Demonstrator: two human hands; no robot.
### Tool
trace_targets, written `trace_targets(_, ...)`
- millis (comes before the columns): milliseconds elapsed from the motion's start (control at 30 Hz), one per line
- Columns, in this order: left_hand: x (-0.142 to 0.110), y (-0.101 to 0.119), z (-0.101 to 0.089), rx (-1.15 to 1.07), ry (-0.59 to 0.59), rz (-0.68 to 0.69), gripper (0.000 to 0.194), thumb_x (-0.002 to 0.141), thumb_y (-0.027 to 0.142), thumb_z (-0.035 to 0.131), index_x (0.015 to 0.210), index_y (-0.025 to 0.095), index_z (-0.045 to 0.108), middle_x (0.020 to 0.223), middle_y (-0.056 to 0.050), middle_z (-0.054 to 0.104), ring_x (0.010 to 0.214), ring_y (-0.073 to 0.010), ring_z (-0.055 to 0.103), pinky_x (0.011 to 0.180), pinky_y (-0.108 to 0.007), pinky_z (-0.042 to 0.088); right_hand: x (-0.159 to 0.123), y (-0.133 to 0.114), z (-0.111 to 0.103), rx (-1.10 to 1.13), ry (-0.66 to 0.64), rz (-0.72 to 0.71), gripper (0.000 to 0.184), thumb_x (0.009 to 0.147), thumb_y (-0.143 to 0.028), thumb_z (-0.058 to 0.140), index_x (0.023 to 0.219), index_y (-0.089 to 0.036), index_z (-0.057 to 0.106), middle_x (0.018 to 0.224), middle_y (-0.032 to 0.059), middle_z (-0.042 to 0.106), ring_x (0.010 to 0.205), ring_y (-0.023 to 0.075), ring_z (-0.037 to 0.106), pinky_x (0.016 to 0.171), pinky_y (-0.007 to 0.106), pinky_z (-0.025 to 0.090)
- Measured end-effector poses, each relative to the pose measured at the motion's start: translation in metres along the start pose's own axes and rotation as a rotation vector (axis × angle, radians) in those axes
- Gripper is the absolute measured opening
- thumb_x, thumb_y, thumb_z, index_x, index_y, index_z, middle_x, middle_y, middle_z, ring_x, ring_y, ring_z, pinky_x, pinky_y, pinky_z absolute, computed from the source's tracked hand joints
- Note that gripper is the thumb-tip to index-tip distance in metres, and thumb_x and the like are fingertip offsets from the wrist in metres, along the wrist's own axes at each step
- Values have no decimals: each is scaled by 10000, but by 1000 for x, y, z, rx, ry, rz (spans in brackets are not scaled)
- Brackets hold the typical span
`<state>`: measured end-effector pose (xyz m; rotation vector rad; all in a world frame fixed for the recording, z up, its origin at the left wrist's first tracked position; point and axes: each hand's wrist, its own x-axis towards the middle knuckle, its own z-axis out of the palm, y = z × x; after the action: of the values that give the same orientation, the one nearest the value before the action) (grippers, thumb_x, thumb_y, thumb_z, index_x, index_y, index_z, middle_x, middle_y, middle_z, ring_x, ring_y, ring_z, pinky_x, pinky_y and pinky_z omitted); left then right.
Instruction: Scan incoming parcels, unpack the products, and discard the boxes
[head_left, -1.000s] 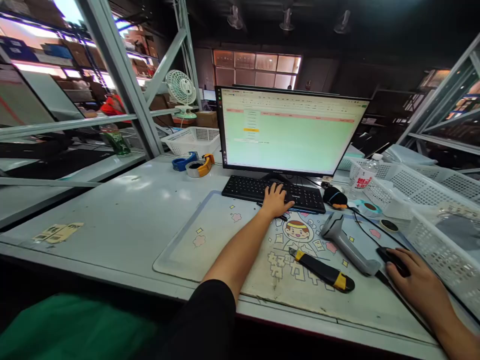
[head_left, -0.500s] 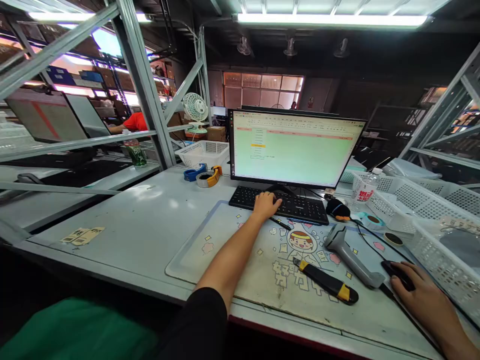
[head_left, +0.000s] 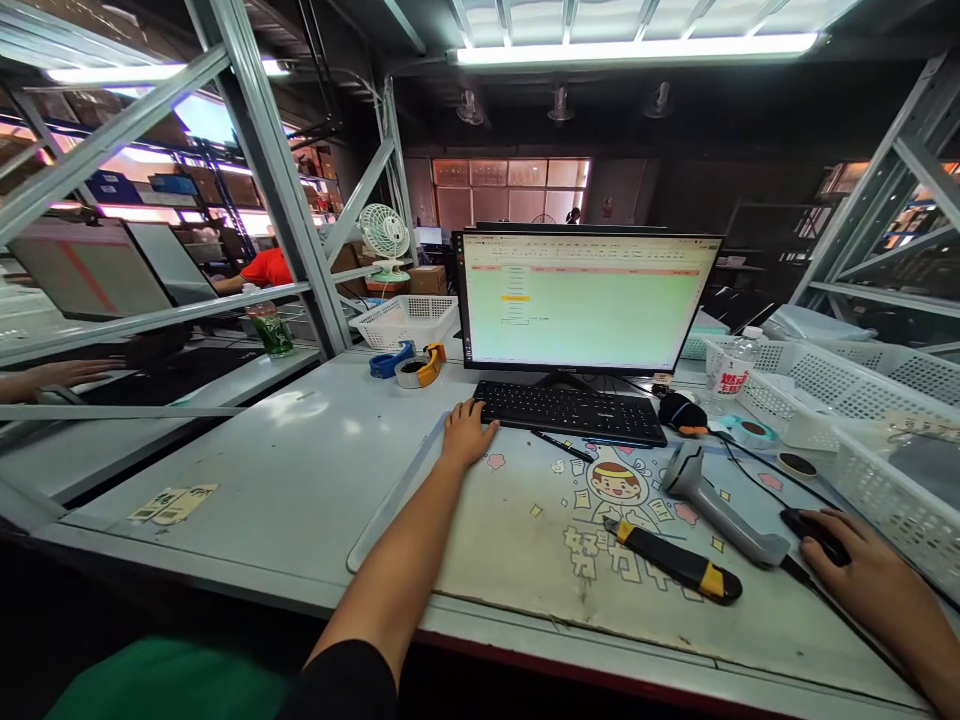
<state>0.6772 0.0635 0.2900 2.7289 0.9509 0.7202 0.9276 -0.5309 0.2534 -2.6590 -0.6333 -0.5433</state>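
Observation:
My left hand (head_left: 466, 437) lies palm down at the left end of the black keyboard (head_left: 570, 408). Its fingers are stretched out at the edge keys and it holds nothing. At the right, my right hand (head_left: 862, 560) rests over a black computer mouse (head_left: 817, 536), fingers curved round it. Behind the keyboard stands a monitor (head_left: 585, 310) showing a spreadsheet with one yellow cell. A grey barcode scanner (head_left: 724, 515) lies left of the mouse. A black and yellow utility knife (head_left: 675, 562) and a black pen (head_left: 562, 445) lie on the cartoon desk mat (head_left: 510, 545).
Two tape dispensers (head_left: 409, 365) sit near a white basket (head_left: 409, 320). White baskets (head_left: 892, 500), a bottle (head_left: 733, 362) and tape rolls (head_left: 750, 430) line the right side. A metal frame (head_left: 281, 170) stands at left; beyond it is a person in a red sleeve (head_left: 266, 268).
My left hand has slid left along the keyboard to its left end. My right hand stays on the mouse. Another person's hand now shows at the far left. The view has shifted slightly.

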Motion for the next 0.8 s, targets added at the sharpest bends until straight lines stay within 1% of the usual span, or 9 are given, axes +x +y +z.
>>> trace_targets(133, 4, -1, 6, -6, -17, -7, 586, 1047, 519, 537, 1541, 205, 574, 1677, -143, 500, 1561, -393, 405, 1267, -570, 374, -1, -4, -5, 15, -17, -19, 608, 930, -649, 393, 1277, -253, 698, 1448, 114, 656, 1187, 349, 718, 995, 457, 563)
trace_targets(300, 5, -3, 7, -10, -42, -16, 591, 1046, 537, 525, 1547, 227, 568, 1705, -129, 469, 1575, -389, 382, 1276, -553, 363, -2, -6, -7, 18, -19, 11, 591, 914, -658, 411, 1265, -275, 693, 1456, 113, 655, 1156, 371, 728, 970, 481, 571)
trace_targets(433, 4, -1, 5, -13, -52, -29, 611, 1043, 543, 521, 1565, 227, 550, 1712, -128, 458, 1585, -396, 366, 1279, -554, 358, -1, -4, -5, 27, -11, 1, 554, 914, -652, 428, 1253, -296, 683, 1453, 108, 655, 1174, 376, 722, 982, 494, 565)
trace_targets(533, 3, 1, 4, -18, -62, -34, 604, 1043, 535, 519, 1564, 231, 548, 1717, -129, 450, 1589, -397, 361, 1278, -556, 358, -1, -2, -3, 27, 13, -14, 575, 907, -659, 418, 1253, -283, 682, 1431, 115, 663, 1178, 382, 717, 976, 511, 564)
trace_targets(600, 3, 1, 3, -20, -66, -35, 601, 1045, 533, 515, 1563, 230, 547, 1722, -131, 443, 1594, -395, 354, 1280, -555, 352, -2, -3, -3, 22, 12, -19, 590, 916, -659, 414, 1268, -271, 685, 1440, 116, 657, 1191, 376, 712, 980, 496, 563)
trace_targets(667, 2, 1, 2, -23, -70, -35, 603, 1047, 535, 508, 1564, 227, 543, 1719, -136, 445, 1593, -392, 352, 1282, -559, 346, -3, -6, -5, 20, -2, -7, 594, 929, -657, 414, 1281, -266, 689, 1454, 111, 649, 1182, 367, 714, 966, 480, 566)
trace_targets(800, 2, 0, 2, -27, -71, -28, 605, 1053, 539, 495, 1564, 219, 540, 1714, -143, 447, 1588, -386, 355, 1281, -561, 345, -3, -10, -9, 22, -18, 22, 617, 919, -675, 407, 1275, -267, 701, 1456, 104, 648, 1116, 362, 728, 879, 478, 575)
